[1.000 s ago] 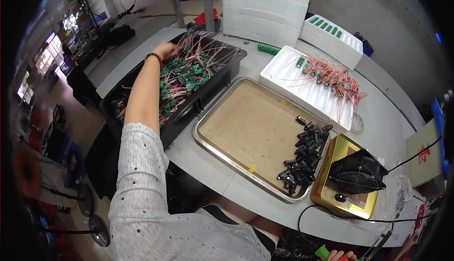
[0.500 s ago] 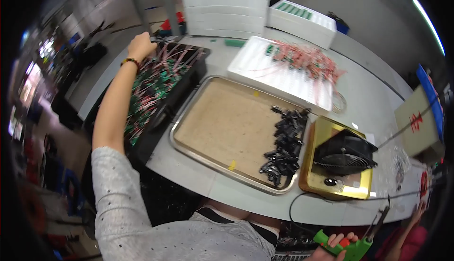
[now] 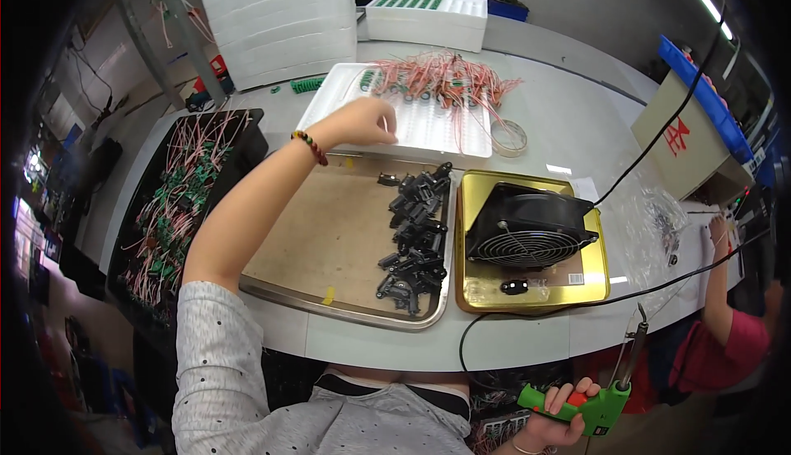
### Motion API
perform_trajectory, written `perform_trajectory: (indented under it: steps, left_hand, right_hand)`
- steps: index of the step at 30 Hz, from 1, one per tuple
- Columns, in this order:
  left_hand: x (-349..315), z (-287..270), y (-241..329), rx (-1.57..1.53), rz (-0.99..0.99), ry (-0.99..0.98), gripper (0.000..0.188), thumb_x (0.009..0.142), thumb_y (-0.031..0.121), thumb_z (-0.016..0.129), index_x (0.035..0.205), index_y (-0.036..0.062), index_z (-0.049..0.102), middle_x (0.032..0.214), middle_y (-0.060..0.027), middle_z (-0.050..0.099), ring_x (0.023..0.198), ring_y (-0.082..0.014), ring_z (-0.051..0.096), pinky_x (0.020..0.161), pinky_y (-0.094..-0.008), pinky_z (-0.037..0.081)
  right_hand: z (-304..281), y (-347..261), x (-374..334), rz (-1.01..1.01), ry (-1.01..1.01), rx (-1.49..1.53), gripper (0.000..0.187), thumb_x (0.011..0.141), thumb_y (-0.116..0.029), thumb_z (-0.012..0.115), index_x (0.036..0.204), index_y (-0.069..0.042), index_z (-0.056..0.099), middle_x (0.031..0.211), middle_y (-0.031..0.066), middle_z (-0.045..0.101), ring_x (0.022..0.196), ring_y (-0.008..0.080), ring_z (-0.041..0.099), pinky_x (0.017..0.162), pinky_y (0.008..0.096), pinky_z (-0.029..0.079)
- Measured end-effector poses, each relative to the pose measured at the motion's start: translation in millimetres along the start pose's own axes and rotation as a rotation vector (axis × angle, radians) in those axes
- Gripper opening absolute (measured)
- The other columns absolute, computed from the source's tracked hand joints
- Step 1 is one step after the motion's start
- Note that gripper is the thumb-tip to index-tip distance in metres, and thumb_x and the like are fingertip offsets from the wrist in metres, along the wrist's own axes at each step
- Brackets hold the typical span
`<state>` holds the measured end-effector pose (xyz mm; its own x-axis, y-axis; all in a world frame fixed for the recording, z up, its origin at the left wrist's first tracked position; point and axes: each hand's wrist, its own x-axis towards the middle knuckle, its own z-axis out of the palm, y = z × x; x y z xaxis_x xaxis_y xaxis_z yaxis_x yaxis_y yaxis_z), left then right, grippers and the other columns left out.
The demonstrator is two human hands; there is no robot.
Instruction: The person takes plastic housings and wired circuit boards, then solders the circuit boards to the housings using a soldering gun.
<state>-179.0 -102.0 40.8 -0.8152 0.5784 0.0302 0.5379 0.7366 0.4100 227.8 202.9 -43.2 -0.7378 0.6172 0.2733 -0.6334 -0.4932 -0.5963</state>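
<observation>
Through the head camera I see the bare left hand [image 3: 371,123] over the near side of the white foam tray [image 3: 424,136]; its fingers are bent, and I cannot tell whether they pinch anything. On this tray lies a tangled bundle of thin pink and white wires [image 3: 461,80]. The bare right hand [image 3: 563,412], low at the front, is wrapped around the green pistol-shaped soldering tool [image 3: 610,408], whose tip points upward. The brown, metal-rimmed rectangular tray [image 3: 297,236] carries black plastic parts [image 3: 416,236] along its right side. Left of it stands the black plastic bin [image 3: 250,148] with wired green boards [image 3: 169,208].
</observation>
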Motion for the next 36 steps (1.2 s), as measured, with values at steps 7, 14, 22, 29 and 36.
perform_trajectory:
  steps: [7,14,22,29,36]
  left_hand:
    - [-34.4,47.8,16.1,0.268,0.068,-0.027,0.019,0.066,0.009,0.066,0.082,0.0033,0.057,0.074,-0.0109,0.061,0.070,-0.0243,0.060,0.065,-0.0331,0.046]
    - [-54.0,46.7,11.8,-0.229,-0.077,0.095,0.017,0.069,0.009,0.066,0.079,0.0022,0.055,0.069,-0.0075,0.059,0.063,-0.0169,0.058,0.058,-0.0284,0.046]
    - [0.7,21.4,-28.5,-0.129,-0.029,0.518,0.014,0.075,0.015,0.061,0.082,0.0021,0.059,0.073,-0.0084,0.061,0.062,-0.0168,0.058,0.059,-0.0273,0.047]
    - [62.8,10.3,-79.6,-0.020,-0.095,0.534,0.028,0.072,0.022,0.065,0.091,0.0028,0.059,0.083,-0.0127,0.062,0.075,-0.0224,0.060,0.068,-0.0313,0.046]
    - [81.4,20.5,-79.5,0.154,-0.123,0.483,0.027,0.074,0.024,0.062,0.086,0.0009,0.058,0.082,-0.0176,0.062,0.077,-0.0325,0.059,0.067,-0.0378,0.046]
  right_hand:
    - [-11.6,-2.2,4.3,0.008,-0.081,0.019,0.043,0.073,-0.012,0.060,0.108,0.001,0.038,0.097,0.0097,0.040,0.051,0.0130,0.040,0.046,0.0243,0.034]
    - [-10.7,5.7,14.1,-0.008,-0.034,-0.012,0.043,0.070,-0.017,0.064,0.101,0.000,0.039,0.094,0.0091,0.041,0.048,0.0135,0.042,0.043,0.0246,0.034]
    - [-2.1,-0.5,12.0,-0.041,0.018,-0.073,0.044,0.068,-0.020,0.066,0.099,0.000,0.042,0.093,0.0090,0.043,0.045,0.0143,0.044,0.041,0.0250,0.035]
    - [6.2,-6.7,15.0,-0.001,-0.190,0.074,0.045,0.074,-0.012,0.060,0.115,0.000,0.046,0.111,0.0135,0.048,0.067,0.0199,0.046,0.059,0.0299,0.035]
    - [3.4,-6.9,15.2,0.011,-0.188,0.078,0.046,0.075,-0.013,0.061,0.116,0.000,0.045,0.113,0.0139,0.048,0.068,0.0198,0.046,0.060,0.0296,0.036]
